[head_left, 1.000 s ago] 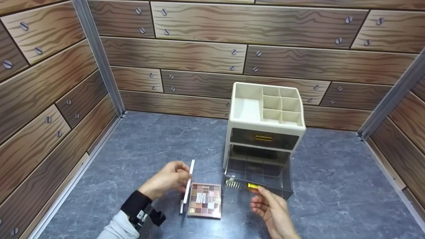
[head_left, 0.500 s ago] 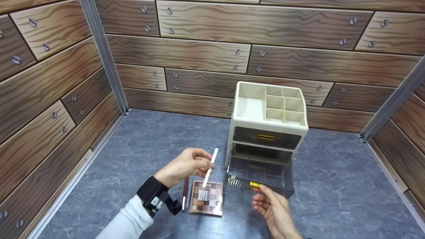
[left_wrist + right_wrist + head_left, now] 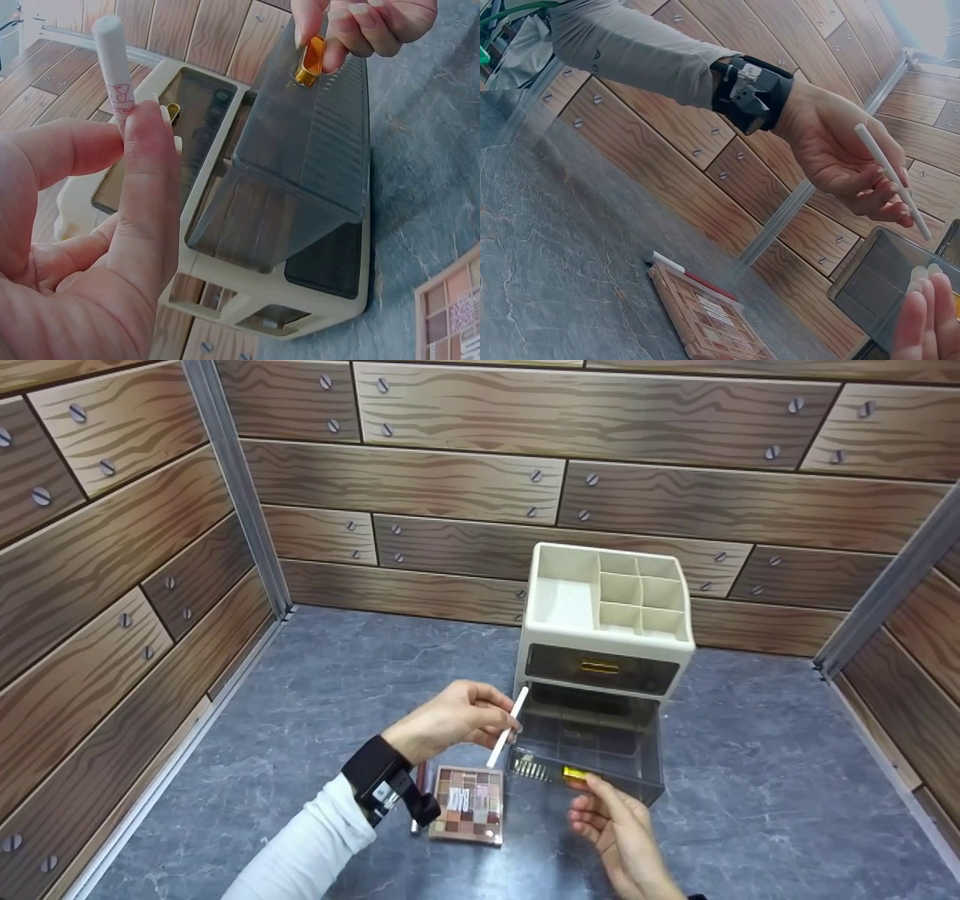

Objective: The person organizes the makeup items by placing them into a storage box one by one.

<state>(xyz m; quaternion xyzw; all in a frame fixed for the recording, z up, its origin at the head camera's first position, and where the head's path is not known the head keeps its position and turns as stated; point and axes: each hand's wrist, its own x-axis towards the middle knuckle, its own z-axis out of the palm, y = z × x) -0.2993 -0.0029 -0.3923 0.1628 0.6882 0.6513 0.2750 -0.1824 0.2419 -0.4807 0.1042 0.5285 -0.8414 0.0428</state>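
My left hand [image 3: 465,718] pinches a slim white pen-shaped stick [image 3: 507,729] between thumb and fingers, beside the left edge of the pulled-out drawer [image 3: 646,754]. Red print shows on the white stick [image 3: 114,64] in the left wrist view. My right hand [image 3: 621,832] pinches the gold handle [image 3: 574,773] on the drawer's front. The drawer is smoky and see-through, and belongs to a cream desktop organizer [image 3: 611,639]. Below my left hand an eyeshadow palette [image 3: 466,808] lies flat. A dark red pencil with a white end [image 3: 699,280] lies along its left side, partly hidden in the head view.
The organizer's upper drawer [image 3: 562,666] is closed, and its top [image 3: 562,604] has several compartments. Grey marbled tabletop [image 3: 360,660] surrounds everything. Wood-patterned panels [image 3: 450,487] stand at the back and both sides.
My left hand has lifted the white stick from beside the palette and carried it right, up to the drawer's left edge. My right hand stays on the handle.
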